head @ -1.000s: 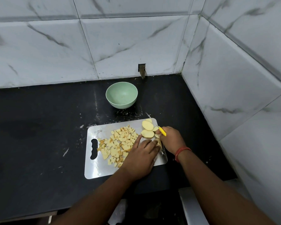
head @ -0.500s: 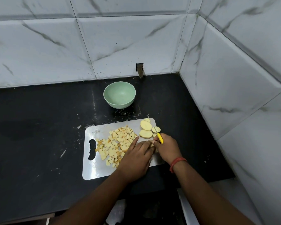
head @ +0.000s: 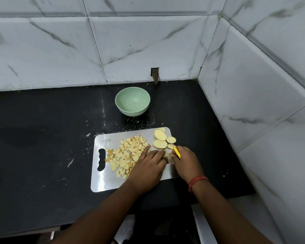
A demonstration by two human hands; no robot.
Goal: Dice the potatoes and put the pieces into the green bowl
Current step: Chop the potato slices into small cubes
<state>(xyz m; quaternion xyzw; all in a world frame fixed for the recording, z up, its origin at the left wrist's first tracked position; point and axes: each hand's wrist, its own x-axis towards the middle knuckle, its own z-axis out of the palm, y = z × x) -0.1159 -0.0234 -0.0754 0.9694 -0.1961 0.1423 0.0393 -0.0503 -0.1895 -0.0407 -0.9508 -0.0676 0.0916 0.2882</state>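
A steel cutting board (head: 111, 184) lies on the black counter. A heap of diced potato pieces (head: 126, 154) covers its middle. Several round potato slices (head: 160, 144) lie at its far right corner. My left hand (head: 148, 166) holds down a potato piece (head: 165, 154) at the board's right side, fingers pointing away from me. My right hand (head: 185, 162) grips a knife with a yellow handle (head: 176, 151), its thin blade reaching over the slices. The green bowl (head: 132, 101) stands empty behind the board.
The black counter (head: 42, 147) runs left and ends at marble-tiled walls behind and on the right. A small dark notch (head: 155, 74) sits in the back wall above the bowl. The counter's front edge lies just under my forearms.
My two hands stay at the board's right side over the same potato piece; the knife hand has shifted slightly. The camera has drifted a little.
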